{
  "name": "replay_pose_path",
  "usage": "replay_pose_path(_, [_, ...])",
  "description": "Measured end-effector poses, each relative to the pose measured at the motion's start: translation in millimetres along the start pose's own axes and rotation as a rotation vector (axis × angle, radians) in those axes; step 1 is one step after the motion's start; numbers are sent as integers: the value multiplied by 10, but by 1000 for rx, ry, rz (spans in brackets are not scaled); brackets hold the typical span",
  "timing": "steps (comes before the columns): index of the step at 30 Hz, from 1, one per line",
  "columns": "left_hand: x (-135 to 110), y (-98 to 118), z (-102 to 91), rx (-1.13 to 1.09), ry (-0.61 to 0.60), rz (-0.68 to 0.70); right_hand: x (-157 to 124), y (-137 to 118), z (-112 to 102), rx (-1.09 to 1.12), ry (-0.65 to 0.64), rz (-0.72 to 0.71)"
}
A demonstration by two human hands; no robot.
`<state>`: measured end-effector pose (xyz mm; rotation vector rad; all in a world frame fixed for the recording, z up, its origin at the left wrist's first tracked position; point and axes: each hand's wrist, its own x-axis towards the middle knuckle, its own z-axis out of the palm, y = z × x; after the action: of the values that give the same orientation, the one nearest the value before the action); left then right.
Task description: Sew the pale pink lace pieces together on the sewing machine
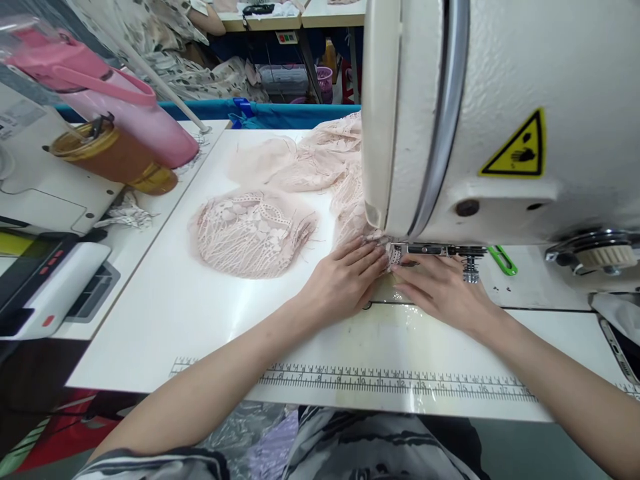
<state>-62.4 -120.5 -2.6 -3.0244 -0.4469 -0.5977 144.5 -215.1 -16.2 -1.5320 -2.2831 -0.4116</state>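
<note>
Pale pink lace fabric (349, 193) runs up to the needle area of a white sewing machine (565, 87), whose head hides part of it. My left hand (345, 277) lies flat on the fabric's near edge, fingers stretched toward the presser foot. On the other side of the foot, my right hand (445, 287) rests with its fingers extended and thumb apart, touching the fabric's edge. The machine's metal parts partly cover its fingertips. To the left, a separate rounded lace piece (245, 233) lies on the white table (200, 333).
A pink bottle (125, 100) and an amber cup (115, 157) stand at the left, near another machine (45, 160). A green thread snipper (503, 260) lies behind my right hand. A phone (620, 350) is at the right edge. A printed ruler (360, 380) lines the front. Across sits another person (207, 20).
</note>
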Motion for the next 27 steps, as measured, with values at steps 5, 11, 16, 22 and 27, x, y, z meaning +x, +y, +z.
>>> replay_pose_path(5, [8,41,-2,53,17,-6,-17,15,12,-52,9,16])
replay_pose_path(11, [20,65,7,122,20,1,-12,30,22,-59,15,19])
replay_pose_path(16, [21,86,8,152,25,24,23,30,-16,-113,60,20])
replay_pose_path(22, [11,105,11,167,28,34,12,33,13,-18,31,-24])
replay_pose_path(27, [22,108,9,168,14,26,-4,32,40,22,1,-23])
